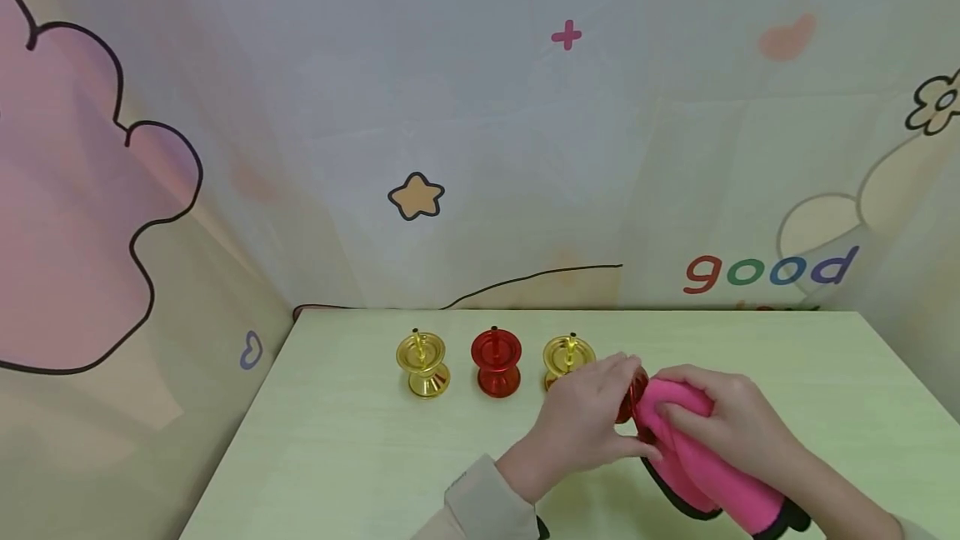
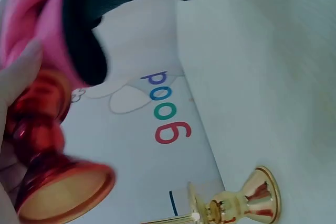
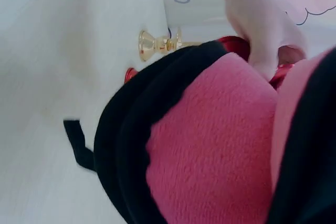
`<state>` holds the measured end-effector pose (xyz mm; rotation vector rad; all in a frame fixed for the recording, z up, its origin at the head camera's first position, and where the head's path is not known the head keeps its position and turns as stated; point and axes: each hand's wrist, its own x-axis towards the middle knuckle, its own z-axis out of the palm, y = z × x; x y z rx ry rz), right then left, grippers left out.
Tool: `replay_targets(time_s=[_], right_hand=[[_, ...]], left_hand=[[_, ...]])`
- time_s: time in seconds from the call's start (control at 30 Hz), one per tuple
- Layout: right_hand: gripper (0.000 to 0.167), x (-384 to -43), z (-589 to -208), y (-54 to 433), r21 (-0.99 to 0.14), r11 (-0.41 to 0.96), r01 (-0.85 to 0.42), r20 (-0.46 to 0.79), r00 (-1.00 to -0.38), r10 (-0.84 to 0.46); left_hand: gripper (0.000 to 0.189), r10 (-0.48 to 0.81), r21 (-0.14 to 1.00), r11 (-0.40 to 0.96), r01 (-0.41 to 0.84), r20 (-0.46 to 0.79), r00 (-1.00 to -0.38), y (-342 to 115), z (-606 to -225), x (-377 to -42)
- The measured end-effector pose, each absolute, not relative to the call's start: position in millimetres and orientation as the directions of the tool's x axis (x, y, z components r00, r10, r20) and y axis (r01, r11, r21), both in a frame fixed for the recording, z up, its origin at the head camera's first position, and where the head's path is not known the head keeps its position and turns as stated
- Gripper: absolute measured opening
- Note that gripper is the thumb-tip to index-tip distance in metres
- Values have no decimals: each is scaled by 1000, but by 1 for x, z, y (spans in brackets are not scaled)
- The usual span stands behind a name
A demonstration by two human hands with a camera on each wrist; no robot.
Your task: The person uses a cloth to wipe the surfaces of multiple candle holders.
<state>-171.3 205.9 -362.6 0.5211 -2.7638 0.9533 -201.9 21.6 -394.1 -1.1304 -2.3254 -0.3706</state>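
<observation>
My left hand (image 1: 577, 419) grips a shiny red metal candle holder (image 2: 44, 140), tilted on its side above the table. In the left wrist view its flared base faces the camera, and its other end meets a pink plush cloth (image 2: 50, 30) with black edging. My right hand (image 1: 746, 423) holds that cloth bunched up, thumb on top, pressed against the holder. The cloth's folds (image 3: 220, 135) fill much of the right wrist view, and its lower end hangs down with a black loop. Fingers and cloth hide most of the red holder in the head view.
Along the back of the pale table (image 1: 337, 457) stand a gold candle holder (image 1: 426, 380), a red candle holder (image 1: 498, 375) and another gold candle holder (image 1: 566, 354), partly behind my left hand. Behind them hangs a printed curtain (image 1: 480, 123).
</observation>
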Motion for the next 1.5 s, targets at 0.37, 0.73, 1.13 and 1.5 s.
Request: replay_targets(time_s=[0.37,0.73,1.13,1.5], right_hand=[[24,-173,-366,205,-540,724,-428,294,-903,-315],[23,-179,-371,197,-604,717,-349,231,-937,-262],[23,-185,-374,200,-605,702,-376,198,-925,-325],[23,-185,-371,195,-589,683,-432,280,-902,-329]], left_hand=[[83,684,209,531,821,466,-561,11,-392,-207],[78,634,91,612,786,538,-556,15,-401,-203],[89,672,271,576,771,379,-636,4,-396,-210],[79,634,58,585,809,590,-501,8,-408,-205]])
